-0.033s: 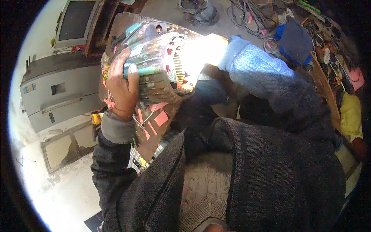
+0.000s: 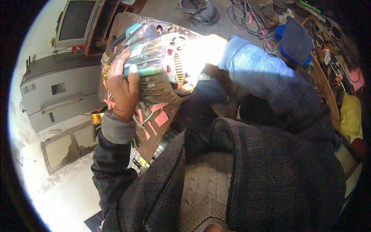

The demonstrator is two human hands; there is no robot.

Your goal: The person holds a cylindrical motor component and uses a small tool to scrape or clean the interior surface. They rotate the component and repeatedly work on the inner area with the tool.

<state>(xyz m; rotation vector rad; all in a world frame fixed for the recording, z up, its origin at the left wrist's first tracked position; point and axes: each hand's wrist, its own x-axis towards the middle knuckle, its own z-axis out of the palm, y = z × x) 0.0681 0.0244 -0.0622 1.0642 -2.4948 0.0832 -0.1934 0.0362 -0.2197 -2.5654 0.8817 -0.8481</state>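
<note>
Head view: grey cabinet far left, screen above it, upper left. Left hand grips the left end of the motor, fingers over the end, thumb apart on the ribbed casing. Motor lies on its side, upper middle-left of the frame, over the tabletop. Its open end faces right, close to the tabletop's edge; can't tell if it overhangs. Risk: round body, so if the left hand eases off it could roll, or tip if that end is unsupported. Pink pieces lie loose below the motor; a roll could crush or scatter them.

Yellow-striped slotted ring and red bits show inside the open end. Right hand is at that opening, mostly lost in glare; can't tell whether open, closed or holding something. Likely trouble there: glare hides the contact, so a blind push could scrape fingers on the rim or nick the lining.

Bucket top centre, cables right of it, yellow cloth far right, all well apart from the motor.
</note>
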